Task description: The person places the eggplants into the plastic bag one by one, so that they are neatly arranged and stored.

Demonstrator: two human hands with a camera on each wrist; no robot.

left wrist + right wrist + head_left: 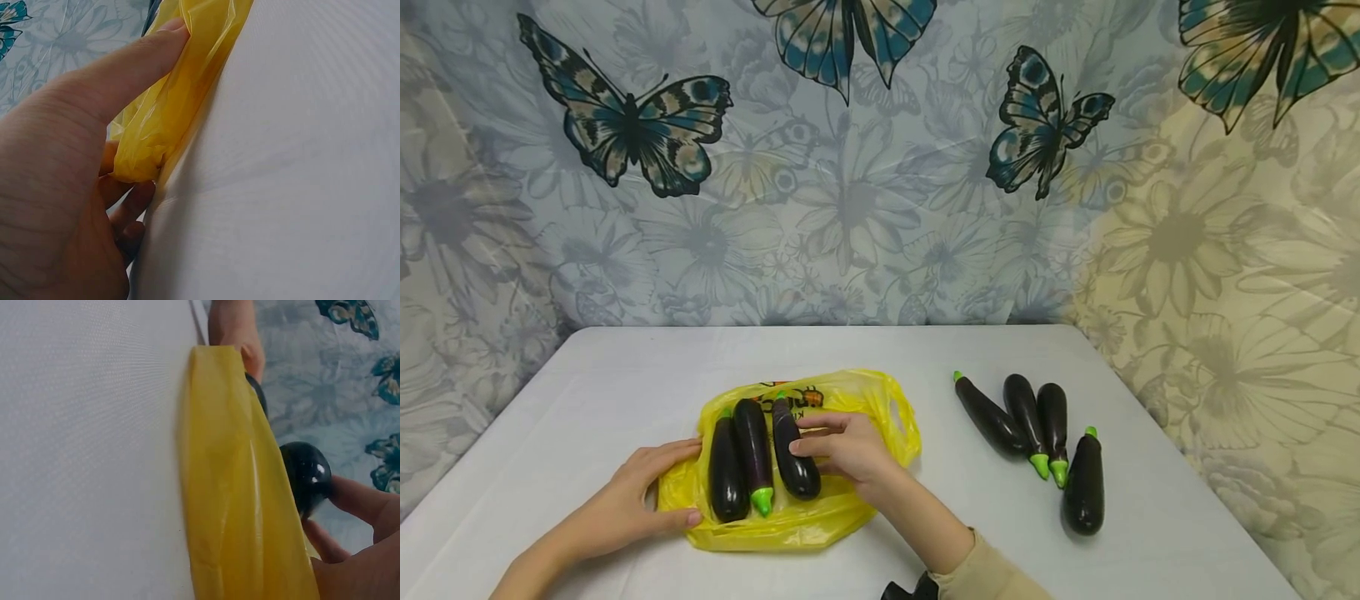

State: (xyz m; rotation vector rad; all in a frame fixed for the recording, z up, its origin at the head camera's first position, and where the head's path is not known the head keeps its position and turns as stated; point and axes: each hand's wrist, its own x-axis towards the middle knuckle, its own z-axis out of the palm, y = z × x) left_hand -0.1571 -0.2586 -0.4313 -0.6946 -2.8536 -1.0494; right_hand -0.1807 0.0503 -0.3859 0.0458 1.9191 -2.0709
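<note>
A yellow plastic bag (820,529) lies on the table, with two eggplants (727,471) side by side on its left part. My right hand (850,454) holds a third eggplant (797,458) over the bag, just right of those two; its rounded end shows in the right wrist view (304,475). My left hand (632,504) rests at the bag's left edge, thumb and fingers spread around it. In the left wrist view the thumb of my left hand (81,131) lies against the yellow plastic (187,94).
Several more eggplants (1022,417) lie on the white table (1150,533) to the right of the bag. A black object (913,592) shows at the bottom edge beside my right sleeve. Behind the table hangs a butterfly-patterned cloth (850,208).
</note>
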